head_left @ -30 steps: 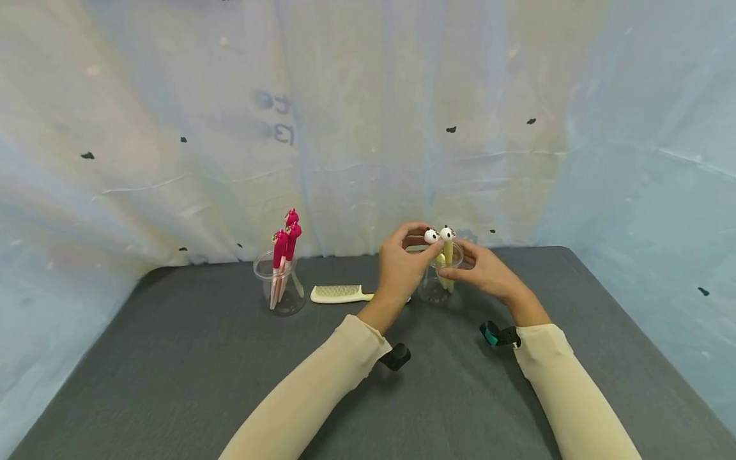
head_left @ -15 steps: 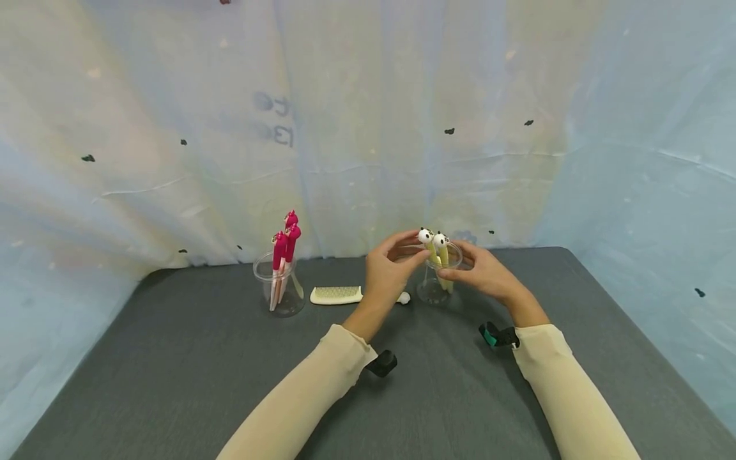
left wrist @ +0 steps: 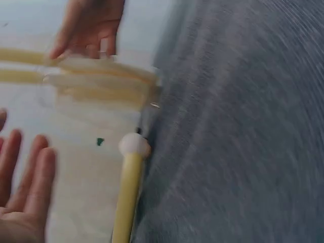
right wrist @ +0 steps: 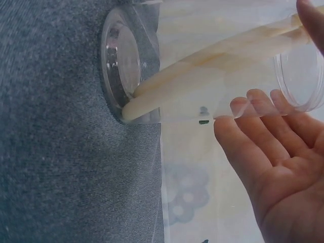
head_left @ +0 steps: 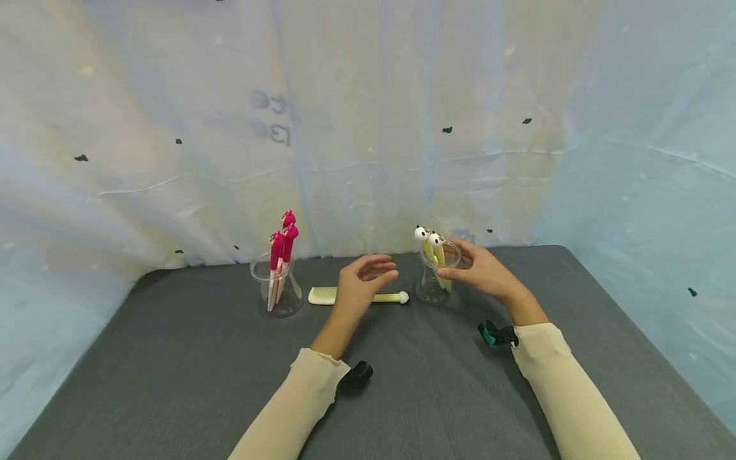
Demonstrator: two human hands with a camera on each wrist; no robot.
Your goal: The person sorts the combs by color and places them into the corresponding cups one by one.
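Note:
My right hand [head_left: 455, 262] holds a clear plastic cup [head_left: 432, 289] by its rim, thumb in front and fingers behind. Two yellow pens with white cartoon heads [head_left: 428, 241] stand in it and lean left. In the right wrist view the fingers [right wrist: 253, 131] lie along the cup [right wrist: 202, 86] beside the pens [right wrist: 212, 55]. My left hand [head_left: 374, 273] hovers open and holds nothing, just above a yellow pen [head_left: 392, 297] that lies on the table left of the cup. The left wrist view shows that pen [left wrist: 129, 177] beside my palm [left wrist: 23, 192].
A second clear cup [head_left: 282, 300] with pink pens [head_left: 283, 246] stands at the left. A cream comb [head_left: 322, 295] lies between it and my left hand. The dark grey table [head_left: 172, 370] is backed by a pale plastic sheet [head_left: 368, 128].
My left hand has let go of the pen heads in the cup and drawn back left and down, which uncovers the pen on the table. The right hand stays on the cup.

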